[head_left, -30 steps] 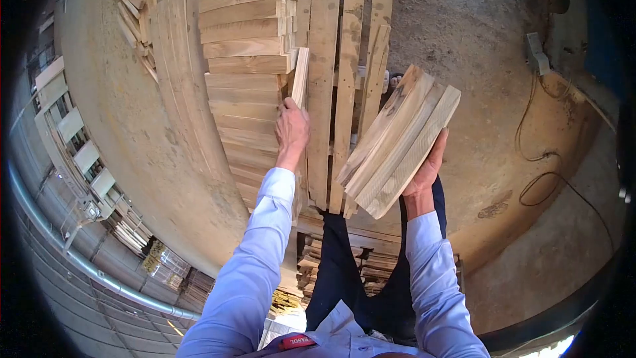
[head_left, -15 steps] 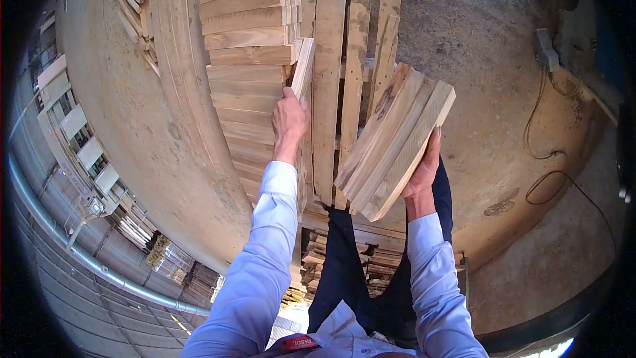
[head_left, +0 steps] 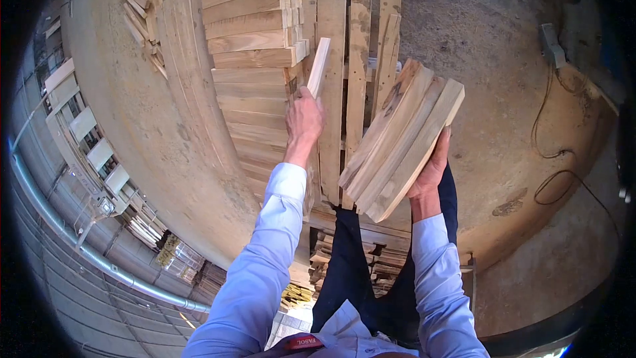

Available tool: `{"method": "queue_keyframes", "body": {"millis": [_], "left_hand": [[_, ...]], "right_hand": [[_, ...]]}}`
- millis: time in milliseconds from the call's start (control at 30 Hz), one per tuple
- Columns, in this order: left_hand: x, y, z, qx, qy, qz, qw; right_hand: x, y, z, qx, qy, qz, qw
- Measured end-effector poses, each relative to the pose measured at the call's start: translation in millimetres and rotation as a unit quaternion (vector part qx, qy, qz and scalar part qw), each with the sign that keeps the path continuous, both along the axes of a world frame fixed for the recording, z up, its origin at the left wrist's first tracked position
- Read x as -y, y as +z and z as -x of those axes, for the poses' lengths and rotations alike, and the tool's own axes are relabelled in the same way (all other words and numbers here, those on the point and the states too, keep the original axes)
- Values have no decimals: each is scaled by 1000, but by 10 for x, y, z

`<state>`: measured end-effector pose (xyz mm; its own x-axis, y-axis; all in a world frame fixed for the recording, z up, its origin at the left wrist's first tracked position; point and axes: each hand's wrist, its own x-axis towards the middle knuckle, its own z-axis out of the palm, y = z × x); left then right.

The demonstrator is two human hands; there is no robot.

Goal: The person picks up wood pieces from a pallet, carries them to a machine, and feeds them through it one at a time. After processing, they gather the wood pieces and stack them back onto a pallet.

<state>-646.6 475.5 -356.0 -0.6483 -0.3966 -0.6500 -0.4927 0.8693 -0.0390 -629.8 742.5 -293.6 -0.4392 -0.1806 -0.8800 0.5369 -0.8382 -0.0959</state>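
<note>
My left hand [head_left: 306, 122] is closed on a narrow wooden strip [head_left: 319, 67], which points up and slightly right above the pallet slats [head_left: 330, 126]. Just left of it lies a stack of wooden pieces [head_left: 250, 33] in close rows, their cut ends facing right. Several wooden boards [head_left: 403, 142] lean side by side, tilted, in my right hand [head_left: 432, 171]. Its fingers wrap under the boards' right edge, and part of the hand is hidden behind them.
Loose wood offcuts [head_left: 138, 16] lie at the upper left beside long planks [head_left: 192, 93] on the floor. A cable [head_left: 546, 152] curls over the floor at the right. More stacked wood [head_left: 389, 266] shows low down, behind my legs.
My left hand has moved right with the strip, away from the stack's edge. The boards in my right hand have shifted slightly right.
</note>
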Motion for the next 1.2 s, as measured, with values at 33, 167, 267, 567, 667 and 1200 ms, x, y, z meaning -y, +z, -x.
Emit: {"method": "queue_keyframes", "body": {"millis": [33, 167, 267, 567, 667, 1200], "left_hand": [[92, 16, 9, 9, 38, 11, 999], [46, -100, -105, -16, 90, 17, 996], [-39, -137, -210, -34, 71, 14, 997], [92, 190, -335, -45, 49, -56, 996], [136, 364, -419, -69, 76, -79, 992], [200, 632, -1747, -226, 211, -156, 938]], "right_hand": [[-7, 5, 1, -6, -11, 20, 1000], [-40, -21, 23, -5, -26, -15, 1000], [-54, -58, -20, -7, -34, 13, 999], [-41, -31, 16, -24, -34, 13, 999], [-55, -115, -67, 15, -32, -26, 999], [256, -26, -166, -69, 46, 19, 996]]}}
